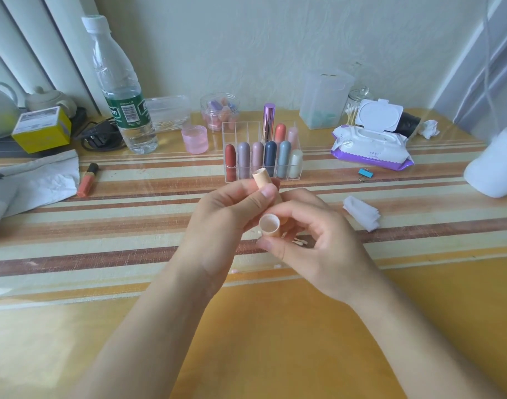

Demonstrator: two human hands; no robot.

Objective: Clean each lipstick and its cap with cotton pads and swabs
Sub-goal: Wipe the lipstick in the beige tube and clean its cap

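My left hand (226, 205) grips a peach lipstick tube (260, 177), whose end points up and away above my thumb. My right hand (312, 234) pinches its matching peach cap (270, 224) between thumb and fingers, with the cap's hollow opening turned toward me. Tube and cap are apart, a short way above the striped table. Under my right hand lie used cotton swabs (297, 241). A folded white cotton pad (361, 216) lies to the right. A clear organiser (262, 156) behind my hands holds several coloured lipsticks.
A water bottle (119, 87) stands at back left beside a pink jar (194, 139). An orange lipstick (88, 180) lies on the table at left. An open pack of wet wipes (371, 142), a jar of swabs (356, 108) and a blue clip (364, 174) sit at right.
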